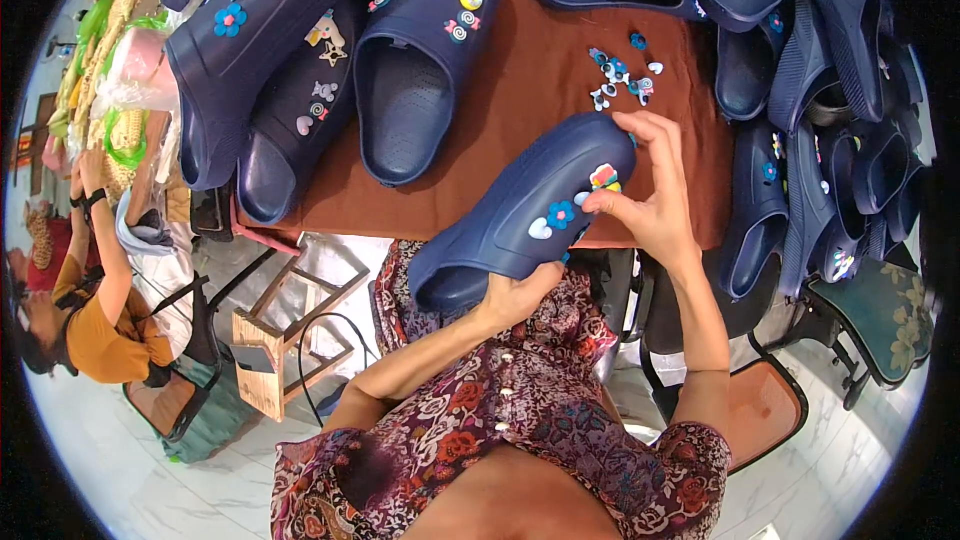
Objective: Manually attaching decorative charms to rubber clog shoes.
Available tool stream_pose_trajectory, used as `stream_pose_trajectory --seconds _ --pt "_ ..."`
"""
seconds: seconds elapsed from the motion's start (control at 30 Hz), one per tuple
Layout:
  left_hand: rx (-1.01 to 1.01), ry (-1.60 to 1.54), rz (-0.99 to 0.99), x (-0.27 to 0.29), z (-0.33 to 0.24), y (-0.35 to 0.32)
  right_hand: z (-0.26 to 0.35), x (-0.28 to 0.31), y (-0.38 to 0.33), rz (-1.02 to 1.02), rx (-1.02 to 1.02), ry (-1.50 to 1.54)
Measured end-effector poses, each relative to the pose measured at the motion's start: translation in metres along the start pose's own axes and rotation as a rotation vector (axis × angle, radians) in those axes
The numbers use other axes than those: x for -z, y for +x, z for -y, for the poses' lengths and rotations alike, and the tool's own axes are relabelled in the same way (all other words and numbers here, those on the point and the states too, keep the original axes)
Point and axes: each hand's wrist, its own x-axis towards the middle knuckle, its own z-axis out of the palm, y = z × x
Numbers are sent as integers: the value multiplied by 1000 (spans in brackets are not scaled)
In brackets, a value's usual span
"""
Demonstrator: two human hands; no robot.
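A navy clog is held up over the near edge of the brown-covered table, its toe pointing away and to the right. My left hand grips it beside the foot opening, thumb outside. Around the toe curves my right hand, fingertips at the tip and thumb against a small pale charm. On the clog's upper are a white heart charm, a blue flower charm and a red, white and yellow charm. Beyond the toe lies a loose pile of small charms.
More decorated navy clogs stand at the table's left, and several others are heaped along its right. A wooden stool and chairs are below. At far left a person in an orange top works at another table.
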Motion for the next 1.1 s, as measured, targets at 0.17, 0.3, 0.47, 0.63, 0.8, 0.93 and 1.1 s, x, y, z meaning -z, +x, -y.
stream_pose_trajectory --seconds 0.17,0.3,0.47,0.63,0.8,0.93,1.1 --pt "67 -3 -22 -2 -8 0 -11 -2 3 195 -144 207" --pt "2 53 11 -2 -8 2 -14 -3 1 208 -193 280" --pt "-21 135 39 1 -6 5 -11 -3 1 254 -280 292" --pt "-40 166 26 -1 -10 7 -8 -11 -3 159 -223 262" --pt "104 -30 -10 -1 -20 11 -7 -14 -5 99 -119 181" --pt "232 -191 -14 1 -21 15 -14 -17 -5 168 -200 322" --pt "459 -571 -83 5 -18 18 -27 -19 -10 185 -198 327"
